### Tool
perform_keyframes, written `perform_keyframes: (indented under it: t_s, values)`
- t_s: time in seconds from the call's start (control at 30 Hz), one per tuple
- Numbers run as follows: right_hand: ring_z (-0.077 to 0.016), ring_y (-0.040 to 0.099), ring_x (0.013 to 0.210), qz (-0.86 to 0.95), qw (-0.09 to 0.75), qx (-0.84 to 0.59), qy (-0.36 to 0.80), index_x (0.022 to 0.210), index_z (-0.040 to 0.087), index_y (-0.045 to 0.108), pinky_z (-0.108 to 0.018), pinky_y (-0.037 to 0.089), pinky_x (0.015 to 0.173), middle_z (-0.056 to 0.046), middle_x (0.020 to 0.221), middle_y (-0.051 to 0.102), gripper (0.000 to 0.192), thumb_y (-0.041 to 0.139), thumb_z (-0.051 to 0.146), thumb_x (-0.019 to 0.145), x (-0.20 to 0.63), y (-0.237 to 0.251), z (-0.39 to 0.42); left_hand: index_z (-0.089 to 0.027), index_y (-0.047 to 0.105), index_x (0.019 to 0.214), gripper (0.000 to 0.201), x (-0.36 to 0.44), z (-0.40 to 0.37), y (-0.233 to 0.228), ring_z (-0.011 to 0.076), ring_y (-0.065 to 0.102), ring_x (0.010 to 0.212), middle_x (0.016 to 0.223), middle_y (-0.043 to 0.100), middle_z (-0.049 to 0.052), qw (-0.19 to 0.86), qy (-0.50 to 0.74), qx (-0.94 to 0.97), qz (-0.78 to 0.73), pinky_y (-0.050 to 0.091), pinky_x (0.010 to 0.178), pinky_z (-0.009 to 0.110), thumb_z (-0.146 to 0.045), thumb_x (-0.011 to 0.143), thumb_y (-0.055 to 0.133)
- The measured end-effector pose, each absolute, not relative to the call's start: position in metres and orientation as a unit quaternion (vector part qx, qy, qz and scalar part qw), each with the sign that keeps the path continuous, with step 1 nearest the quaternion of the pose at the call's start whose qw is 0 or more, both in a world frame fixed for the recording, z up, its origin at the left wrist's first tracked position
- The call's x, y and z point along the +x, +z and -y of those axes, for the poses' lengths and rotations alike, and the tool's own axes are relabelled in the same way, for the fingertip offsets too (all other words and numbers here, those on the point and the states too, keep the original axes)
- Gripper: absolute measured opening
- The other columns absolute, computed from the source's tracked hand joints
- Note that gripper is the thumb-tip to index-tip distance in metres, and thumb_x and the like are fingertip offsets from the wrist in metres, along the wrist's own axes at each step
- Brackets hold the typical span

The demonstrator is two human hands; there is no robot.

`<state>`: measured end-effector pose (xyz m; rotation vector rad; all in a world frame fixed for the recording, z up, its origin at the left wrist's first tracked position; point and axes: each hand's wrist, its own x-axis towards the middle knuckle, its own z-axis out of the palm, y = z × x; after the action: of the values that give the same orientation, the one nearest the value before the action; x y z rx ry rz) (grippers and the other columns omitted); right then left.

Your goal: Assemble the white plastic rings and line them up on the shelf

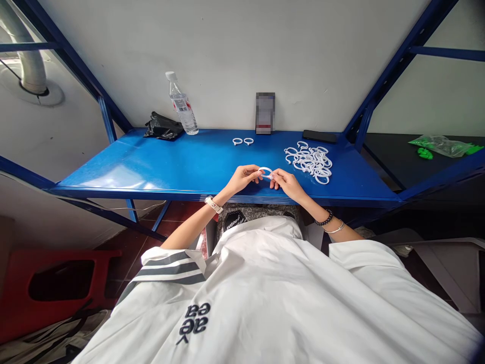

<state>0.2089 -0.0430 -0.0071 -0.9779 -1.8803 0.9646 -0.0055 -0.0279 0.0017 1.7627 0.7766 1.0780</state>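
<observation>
Both hands pinch one white plastic ring [265, 169] just above the front edge of the blue table [178, 167]. On the ring's left side are the closed fingers of my left hand [245, 178]. My right hand [285, 182] grips its right side, fingers closed. To the right of my hands lies a loose pile of several white rings [311, 161], each with a small stub. Two more white rings, a left one [237, 141] and a right one [248, 141], lie side by side farther back on the table.
At the back left stand a water bottle [183, 106] and a crumpled black plastic bag [163, 126]. A blurred upright box-like object [264, 114] leans by the wall; a black phone [319, 136] lies to its right. Blue metal posts [364, 96] frame the table. A red stool [18, 288] is at lower left.
</observation>
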Motion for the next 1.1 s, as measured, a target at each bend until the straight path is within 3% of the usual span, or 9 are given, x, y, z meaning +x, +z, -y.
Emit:
perform_keyframes:
  t_s: [0.5,1.1]
  values:
    - [-0.0134,0.057,0.054,0.727,0.426,-0.389,0.372,0.089,0.024,0.050,-0.028,0.047,0.057,0.000,0.068,0.068,0.043,0.050,0.067,0.091,0.2078,-0.0081,0.0443,-0.012,0.065,0.113,0.053,-0.0042,0.0279,0.0007,0.0108,0.063,0.064,0.089,0.070,0.006,0.468,0.425,0.707,-0.319,0.050,0.064,0.024,-0.052,0.079,0.074]
    - [-0.0130,0.057,0.055,0.720,0.447,-0.395,0.355,0.089,0.023,0.052,-0.028,0.047,0.057,0.000,0.069,0.066,0.043,0.055,0.065,0.089,0.2070,-0.0046,0.0480,-0.012,0.063,0.116,0.058,-0.0039,0.0309,0.0035,0.0123,0.064,0.066,0.089,0.071,0.007,0.461,0.396,0.719,-0.338,0.051,0.065,0.025,-0.055,0.078,0.074]
